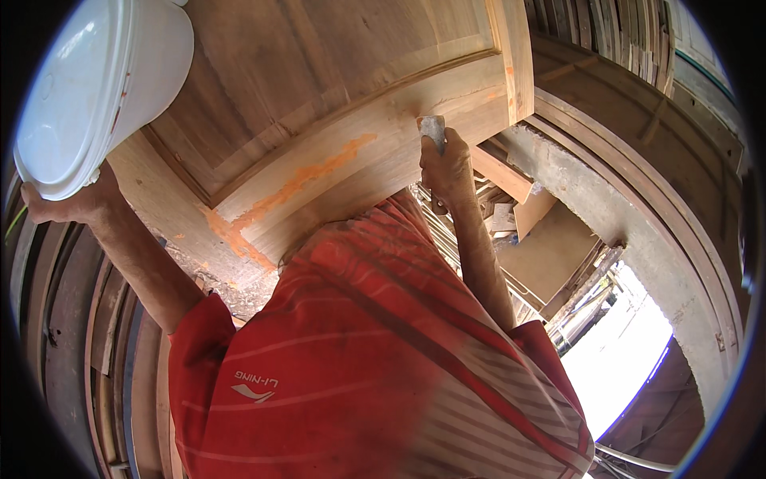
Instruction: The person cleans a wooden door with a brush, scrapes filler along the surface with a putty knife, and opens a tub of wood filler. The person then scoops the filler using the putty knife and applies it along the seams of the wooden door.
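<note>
A wooden panelled door (pixel 351 168) lies in front of me, with a raised frame around its inner panel. Orange filler (pixel 307 176) is smeared in a streak along its near rail and at the near left corner. In my right hand (pixel 449 168), closed around it, is a putty knife (pixel 433 130); its grey blade points away from me over the near rail. I cannot tell if the blade touches the wood. My left hand (pixel 76 199) grips the lower edge of a white plastic bucket (pixel 155 68) at the far left; some of its fingers are hidden behind it.
Long boards (pixel 76 303) stand along the left side, and more upright planks (pixel 610 36) are at the far right. A concrete ledge (pixel 574 168) runs down the right. Wood offcuts (pixel 504 215) and a brown sheet (pixel 550 247) lie below the door's right end.
</note>
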### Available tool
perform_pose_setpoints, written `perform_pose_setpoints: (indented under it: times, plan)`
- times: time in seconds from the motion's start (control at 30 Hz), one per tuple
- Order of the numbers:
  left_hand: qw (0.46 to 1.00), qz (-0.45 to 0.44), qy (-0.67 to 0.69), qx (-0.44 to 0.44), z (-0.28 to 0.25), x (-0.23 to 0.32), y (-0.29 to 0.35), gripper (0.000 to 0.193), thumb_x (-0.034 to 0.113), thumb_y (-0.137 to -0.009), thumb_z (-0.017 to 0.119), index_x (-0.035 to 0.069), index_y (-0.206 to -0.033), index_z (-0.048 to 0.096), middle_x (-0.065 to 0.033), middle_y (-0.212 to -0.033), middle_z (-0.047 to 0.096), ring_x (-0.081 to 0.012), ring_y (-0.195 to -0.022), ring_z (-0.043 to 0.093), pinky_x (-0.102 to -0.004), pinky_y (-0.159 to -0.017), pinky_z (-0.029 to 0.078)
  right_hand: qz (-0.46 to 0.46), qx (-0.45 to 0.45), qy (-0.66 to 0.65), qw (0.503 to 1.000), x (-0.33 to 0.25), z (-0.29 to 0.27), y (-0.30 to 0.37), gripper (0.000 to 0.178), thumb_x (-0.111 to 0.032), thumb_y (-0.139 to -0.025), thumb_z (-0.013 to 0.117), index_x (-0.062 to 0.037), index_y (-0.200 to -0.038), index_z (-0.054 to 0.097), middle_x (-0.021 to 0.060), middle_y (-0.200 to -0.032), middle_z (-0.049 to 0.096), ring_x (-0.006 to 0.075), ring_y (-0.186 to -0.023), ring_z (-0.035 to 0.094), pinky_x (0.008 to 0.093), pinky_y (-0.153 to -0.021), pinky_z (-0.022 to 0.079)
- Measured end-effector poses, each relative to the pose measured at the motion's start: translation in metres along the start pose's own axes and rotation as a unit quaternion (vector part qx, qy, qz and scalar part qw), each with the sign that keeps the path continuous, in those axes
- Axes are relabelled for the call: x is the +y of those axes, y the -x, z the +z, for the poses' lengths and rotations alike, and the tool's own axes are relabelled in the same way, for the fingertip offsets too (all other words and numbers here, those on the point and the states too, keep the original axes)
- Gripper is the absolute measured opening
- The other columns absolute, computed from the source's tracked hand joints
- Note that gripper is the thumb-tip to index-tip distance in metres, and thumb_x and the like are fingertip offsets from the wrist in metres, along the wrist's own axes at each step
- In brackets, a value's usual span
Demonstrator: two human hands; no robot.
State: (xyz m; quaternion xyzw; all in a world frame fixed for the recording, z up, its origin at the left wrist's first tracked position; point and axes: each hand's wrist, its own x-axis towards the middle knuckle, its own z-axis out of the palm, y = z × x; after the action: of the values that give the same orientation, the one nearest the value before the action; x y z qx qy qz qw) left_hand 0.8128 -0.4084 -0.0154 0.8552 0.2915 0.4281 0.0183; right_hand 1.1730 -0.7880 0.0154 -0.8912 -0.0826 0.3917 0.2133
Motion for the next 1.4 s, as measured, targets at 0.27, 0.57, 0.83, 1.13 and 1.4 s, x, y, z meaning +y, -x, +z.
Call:
perform_pose_setpoints:
  times: [0.27, 0.57, 0.83, 1.13, 1.4]
  plan:
    - [0.998, -0.019, 0.039, -0.034, -0.002, -0.014, 0.000, 0.064, 0.007, -0.093, 0.075, -0.002, -0.136, 0.029, -0.0294, -0.129, 0.056, -0.0366, -0.105, 0.074, -0.0430, -0.081, 0.071, -0.063, 0.004, 0.071, 0.996, 0.011, 0.022, 0.012, 0.024, -0.020, -0.102, 0.061, 0.0038, -0.103, 0.059, 0.0057, -0.067, 0.059, 0.0117, -0.049, 0.055, 0.0316, -0.043, 0.044]
    - [0.993, 0.076, 0.010, 0.086, 0.007, -0.020, 0.000, 0.075, 0.013, -0.083, 0.086, -0.006, -0.136, 0.037, -0.0294, -0.120, 0.065, -0.0335, -0.101, 0.075, -0.0381, -0.082, 0.069, -0.015, 0.023, -0.045, 0.999, 0.012, -0.017, 0.010, 0.029, -0.013, -0.100, 0.055, 0.0052, -0.122, 0.056, 0.0096, -0.070, 0.060, 0.0170, -0.063, 0.065, 0.0346, -0.057, 0.052]
    - [0.993, -0.002, -0.038, 0.115, 0.017, 0.023, -0.020, 0.051, 0.026, -0.096, 0.057, -0.009, -0.134, 0.057, -0.0269, -0.118, 0.070, -0.0315, -0.096, 0.076, -0.0424, -0.075, 0.068, -0.250, 0.044, 0.182, 0.950, 0.054, 0.001, 0.035, 0.056, -0.012, -0.100, 0.067, -0.0125, -0.154, 0.053, 0.0229, -0.108, 0.063, 0.0378, -0.093, 0.069, 0.0452, -0.079, 0.058]
    - [0.947, -0.267, 0.164, 0.074, 0.004, 0.036, -0.027, 0.057, 0.032, -0.096, 0.057, -0.010, -0.134, 0.058, -0.0266, -0.125, 0.068, -0.0311, -0.101, 0.075, -0.0402, -0.076, 0.065, -0.240, 0.154, 0.170, 0.943, 0.051, 0.016, -0.007, 0.053, -0.016, -0.102, 0.063, -0.0005, -0.151, 0.051, 0.0311, -0.104, 0.065, 0.0442, -0.091, 0.069, 0.0486, -0.072, 0.058]
    - [0.978, -0.199, -0.019, 0.057, 0.007, 0.038, -0.029, 0.078, 0.054, -0.094, 0.038, -0.009, -0.134, 0.059, -0.0239, -0.127, 0.067, -0.0324, -0.110, 0.073, -0.0429, -0.085, 0.064, -0.224, 0.182, 0.126, 0.949, 0.060, -0.026, -0.009, 0.054, -0.014, -0.100, 0.063, 0.0023, -0.149, 0.049, 0.0336, -0.114, 0.063, 0.0496, -0.102, 0.067, 0.0540, -0.081, 0.058]
